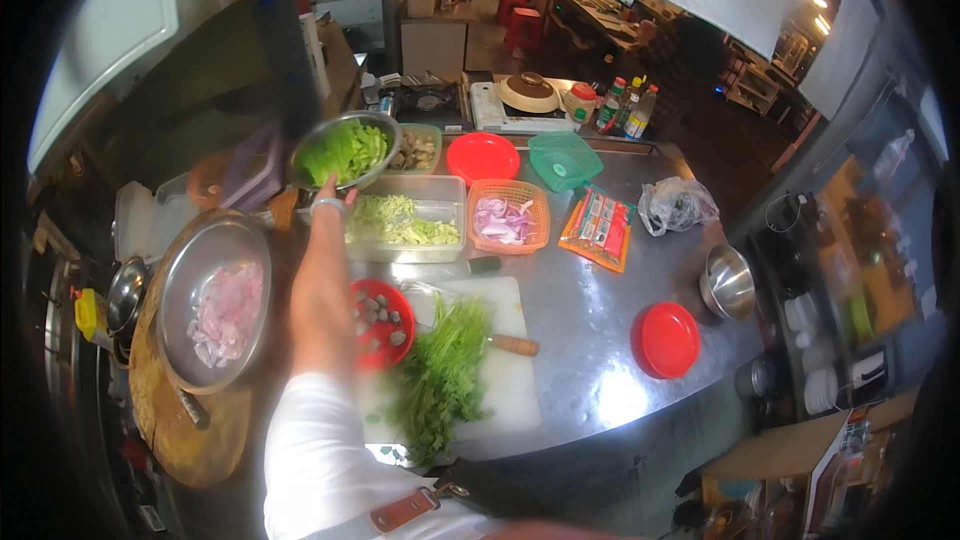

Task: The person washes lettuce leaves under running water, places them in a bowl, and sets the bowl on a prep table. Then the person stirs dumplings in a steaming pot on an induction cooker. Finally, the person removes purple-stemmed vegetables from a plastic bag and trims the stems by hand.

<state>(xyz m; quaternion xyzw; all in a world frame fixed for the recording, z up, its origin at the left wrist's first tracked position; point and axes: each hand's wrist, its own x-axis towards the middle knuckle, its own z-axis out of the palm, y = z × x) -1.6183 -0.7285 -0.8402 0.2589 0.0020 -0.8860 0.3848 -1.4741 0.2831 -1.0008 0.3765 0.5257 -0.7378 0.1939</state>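
My left hand (334,195) grips the near rim of a metal bowl (382,169) of green lettuce leaves. The bowl looks tilted, at the far left of the steel table. Below my forearm lies a white cutting board (514,394) with a bunch of leafy green herbs (450,364) across it. From under the herbs sticks a knife's wooden handle (516,345); most of the blade is hidden. A red plate (405,315) of small grey pieces is partly covered by my arm. My right hand is out of view; only blurred skin shows at the bottom edge.
Shredded greens fill part of a clear plastic tub (405,253), beside an orange basket (508,246) of sliced onion. A metal basin (176,352) of raw meat rests on a round wooden block (195,450). Bottles (626,112) and stoves line the back. Red plates (667,341) sit right.
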